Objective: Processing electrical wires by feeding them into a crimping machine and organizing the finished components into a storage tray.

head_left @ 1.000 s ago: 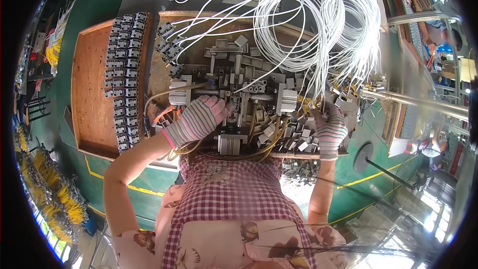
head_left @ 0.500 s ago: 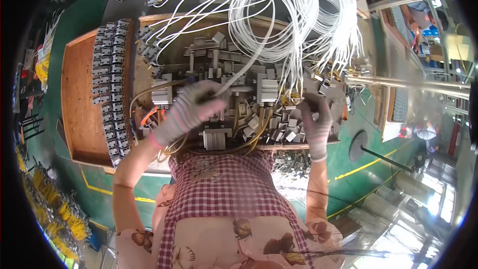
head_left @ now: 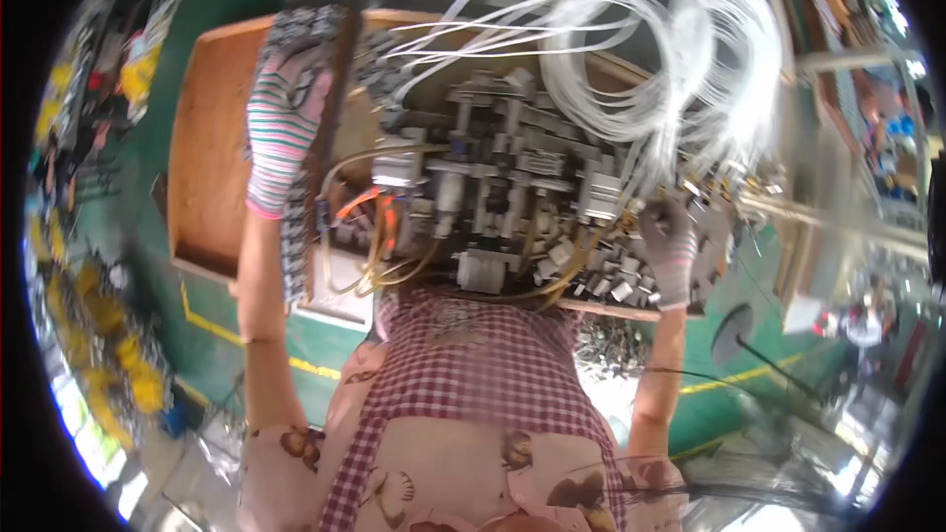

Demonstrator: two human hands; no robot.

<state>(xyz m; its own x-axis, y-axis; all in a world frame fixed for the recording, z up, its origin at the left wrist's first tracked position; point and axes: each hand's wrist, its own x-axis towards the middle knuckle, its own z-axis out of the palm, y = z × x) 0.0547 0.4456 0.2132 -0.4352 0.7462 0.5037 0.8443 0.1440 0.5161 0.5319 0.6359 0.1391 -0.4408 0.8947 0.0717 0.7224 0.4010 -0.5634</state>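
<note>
Two gloved hands are working well apart: your left hand is reaching over the rows of small metal blocks lining the wooden tray's right side, and your right hand is curling beside the lower ends of the white cables, near loose metal pieces. Blur is hiding whether either is gripping anything.

Windows glare at eight o'clock; blur smears the white cables between one and two; edges bend.
</note>
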